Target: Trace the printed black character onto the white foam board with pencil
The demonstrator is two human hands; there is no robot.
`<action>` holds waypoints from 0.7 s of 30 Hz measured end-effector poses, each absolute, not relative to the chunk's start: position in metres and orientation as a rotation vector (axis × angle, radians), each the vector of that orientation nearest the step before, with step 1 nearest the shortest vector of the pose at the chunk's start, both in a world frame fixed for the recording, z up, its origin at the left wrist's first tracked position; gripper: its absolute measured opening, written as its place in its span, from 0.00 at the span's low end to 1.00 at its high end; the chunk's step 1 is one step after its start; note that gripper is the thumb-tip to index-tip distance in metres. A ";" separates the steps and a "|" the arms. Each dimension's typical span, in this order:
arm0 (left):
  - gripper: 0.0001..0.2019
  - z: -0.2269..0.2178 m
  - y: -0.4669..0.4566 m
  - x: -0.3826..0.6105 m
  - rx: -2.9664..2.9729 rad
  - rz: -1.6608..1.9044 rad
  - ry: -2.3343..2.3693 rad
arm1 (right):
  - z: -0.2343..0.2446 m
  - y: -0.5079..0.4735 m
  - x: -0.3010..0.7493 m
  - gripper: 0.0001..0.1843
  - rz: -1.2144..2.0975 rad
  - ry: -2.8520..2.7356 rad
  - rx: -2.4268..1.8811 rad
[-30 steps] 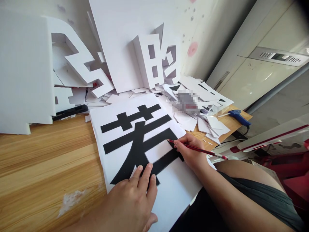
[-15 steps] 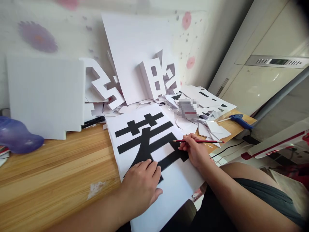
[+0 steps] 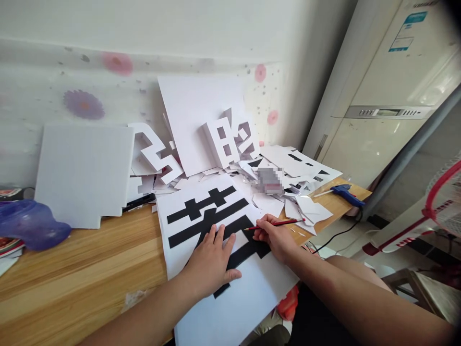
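Observation:
My left hand (image 3: 212,262) lies flat with fingers spread on a black cut-out character (image 3: 196,207), hiding part of its strokes. The character rests on a large white board (image 3: 230,319), which reaches past the table's near edge. My right hand (image 3: 272,235) is closed round a red and black pencil (image 3: 288,222). The pencil's sharpened tip points left and is over the upper right stroke of the character; whether it touches cannot be made out.
White three-dimensional letters (image 3: 225,144) and a tall white panel (image 3: 194,120) stand at the back among scraps. A blue glue gun (image 3: 345,194) lies at the table's right end. A purple object (image 3: 32,223) and a white foam board (image 3: 82,178) are on the left. A fan (image 3: 444,197) stands right.
The view has tilted upward. My left hand has moved up the character and its fingers have spread. The pencil tip has shifted left along the upper right stroke.

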State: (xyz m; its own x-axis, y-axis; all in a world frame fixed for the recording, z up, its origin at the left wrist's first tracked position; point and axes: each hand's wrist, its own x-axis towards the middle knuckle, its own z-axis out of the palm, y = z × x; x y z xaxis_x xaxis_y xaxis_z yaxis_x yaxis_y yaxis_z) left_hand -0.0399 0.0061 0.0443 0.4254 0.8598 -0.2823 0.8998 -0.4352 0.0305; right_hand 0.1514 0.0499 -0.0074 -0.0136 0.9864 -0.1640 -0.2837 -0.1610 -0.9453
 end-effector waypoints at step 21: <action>0.42 0.022 0.010 -0.039 2.450 -0.277 1.531 | 0.011 0.099 0.137 0.16 0.204 -2.663 -0.607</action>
State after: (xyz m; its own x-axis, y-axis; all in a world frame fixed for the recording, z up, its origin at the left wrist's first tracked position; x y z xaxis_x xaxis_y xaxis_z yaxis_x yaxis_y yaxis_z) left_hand -0.0393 0.0104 0.0222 0.4337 0.8552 -0.2839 0.9005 -0.4230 0.1014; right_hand 0.1373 0.0994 0.0113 -0.8256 0.4428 0.3497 0.3845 0.8951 -0.2258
